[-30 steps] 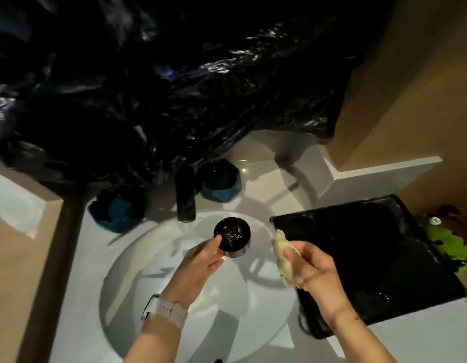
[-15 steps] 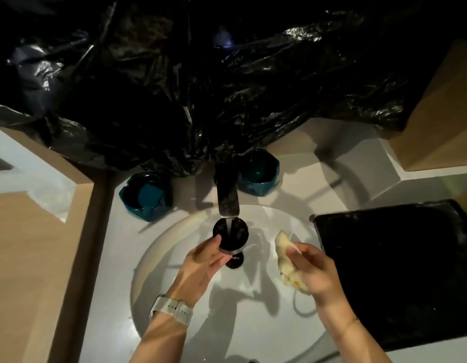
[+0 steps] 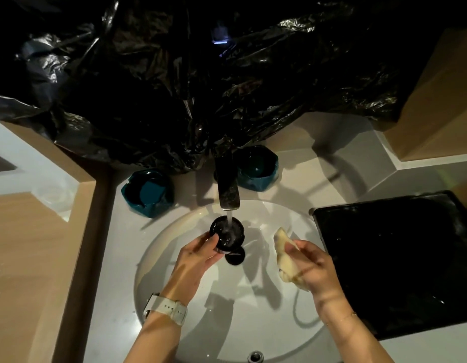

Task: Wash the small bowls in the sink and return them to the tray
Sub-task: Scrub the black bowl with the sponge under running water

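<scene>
My left hand (image 3: 194,260) grips a small black bowl (image 3: 227,233) by its side and holds it under the water running from the dark faucet (image 3: 227,187), above the round white sink (image 3: 174,258) and its drain (image 3: 235,256). My right hand (image 3: 312,268) clutches a crumpled pale cloth (image 3: 286,254) over the right side of the basin. The black tray (image 3: 400,260) lies on the counter to the right, wet and with nothing visible on it.
Two teal dishes flank the faucet, the left teal dish (image 3: 148,192) and the right teal dish (image 3: 257,167). Black plastic sheeting (image 3: 201,74) hangs over the wall behind. A wooden surface (image 3: 30,258) borders the left, and a wooden cabinet (image 3: 436,106) rises at the right.
The view shifted so the sink sits more central. The bowl in my left hand moved under the faucet and water now pours into it. My right hand keeps the cloth.
</scene>
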A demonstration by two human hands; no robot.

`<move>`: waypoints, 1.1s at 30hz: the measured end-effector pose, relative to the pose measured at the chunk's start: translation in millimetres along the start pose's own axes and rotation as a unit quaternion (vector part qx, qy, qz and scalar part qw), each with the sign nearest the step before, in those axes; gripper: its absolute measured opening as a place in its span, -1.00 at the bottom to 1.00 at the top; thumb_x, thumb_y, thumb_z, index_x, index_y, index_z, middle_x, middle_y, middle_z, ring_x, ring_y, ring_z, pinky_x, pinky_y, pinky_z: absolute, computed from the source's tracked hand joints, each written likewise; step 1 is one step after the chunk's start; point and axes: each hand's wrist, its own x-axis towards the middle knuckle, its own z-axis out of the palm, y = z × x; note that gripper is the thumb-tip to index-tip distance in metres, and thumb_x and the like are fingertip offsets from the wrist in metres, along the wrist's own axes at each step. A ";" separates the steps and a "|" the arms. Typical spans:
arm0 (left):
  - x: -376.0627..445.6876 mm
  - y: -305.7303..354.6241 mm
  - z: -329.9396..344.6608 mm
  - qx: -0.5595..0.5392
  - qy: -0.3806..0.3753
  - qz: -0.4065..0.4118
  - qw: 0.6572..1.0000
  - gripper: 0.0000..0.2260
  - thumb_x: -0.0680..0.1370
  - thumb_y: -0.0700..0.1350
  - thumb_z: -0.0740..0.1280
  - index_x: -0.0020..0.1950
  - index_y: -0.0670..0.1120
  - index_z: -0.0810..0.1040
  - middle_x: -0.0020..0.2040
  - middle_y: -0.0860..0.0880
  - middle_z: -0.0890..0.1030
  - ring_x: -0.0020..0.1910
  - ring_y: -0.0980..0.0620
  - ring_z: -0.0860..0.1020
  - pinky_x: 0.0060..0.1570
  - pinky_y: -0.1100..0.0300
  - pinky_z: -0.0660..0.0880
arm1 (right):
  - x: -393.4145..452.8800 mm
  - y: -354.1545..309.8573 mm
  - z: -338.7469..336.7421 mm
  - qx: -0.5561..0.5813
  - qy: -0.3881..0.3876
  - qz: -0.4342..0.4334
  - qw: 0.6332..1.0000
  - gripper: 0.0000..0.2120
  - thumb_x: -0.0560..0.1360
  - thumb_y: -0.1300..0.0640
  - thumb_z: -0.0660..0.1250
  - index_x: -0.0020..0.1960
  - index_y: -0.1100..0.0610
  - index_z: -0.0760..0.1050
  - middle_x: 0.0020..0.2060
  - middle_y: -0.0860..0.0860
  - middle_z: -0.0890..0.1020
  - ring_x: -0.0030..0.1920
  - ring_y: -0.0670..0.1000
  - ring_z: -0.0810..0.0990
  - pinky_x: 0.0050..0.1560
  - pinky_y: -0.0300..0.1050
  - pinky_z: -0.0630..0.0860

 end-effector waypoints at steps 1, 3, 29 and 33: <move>-3.4 1.3 0.3 0.027 0.005 0.025 0.999 -0.72 0.59 -0.18 0.32 0.30 -0.15 0.55 0.17 -0.12 0.67 0.22 -0.05 0.60 0.30 0.05 0.45 | -1.4 -0.4 -0.7 -0.009 0.004 0.001 1.000 -0.98 0.48 0.22 0.40 -0.10 0.18 0.58 -0.22 0.12 0.63 -0.23 0.10 0.59 -0.25 -0.05 0.52; -11.5 7.3 4.2 0.098 0.031 0.080 0.992 -0.75 0.56 -0.19 0.38 0.22 -0.01 0.61 0.09 0.06 0.70 0.15 0.13 0.62 0.19 0.25 0.48 | -4.4 -0.4 -1.7 -0.031 0.001 -0.002 1.000 -0.94 0.48 0.19 0.40 -0.09 0.19 0.59 -0.26 0.13 0.62 -0.27 0.11 0.56 -0.25 0.00 0.48; 23.7 -2.1 8.0 -0.027 0.063 0.032 0.997 -0.78 0.57 -0.18 0.35 0.10 -0.31 0.63 0.02 -0.29 0.68 0.04 -0.25 0.66 0.12 -0.03 0.59 | 47.4 -12.9 91.6 -0.406 -0.092 -0.218 0.883 -0.86 0.49 0.14 0.37 -0.01 0.17 0.65 -0.18 0.03 0.67 -0.13 0.02 0.62 -0.12 -0.38 0.42; 27.5 -7.6 8.8 -0.034 0.090 0.035 0.995 -0.79 0.54 -0.17 0.37 0.07 -0.29 0.64 -0.04 -0.28 0.69 -0.05 -0.18 0.68 -0.08 0.10 0.64 | 57.6 -5.2 103.3 -0.460 -0.170 -0.272 0.828 -0.83 0.46 0.23 0.32 -0.03 0.11 0.66 -0.13 0.00 0.68 -0.10 -0.07 0.62 -0.06 -0.45 0.40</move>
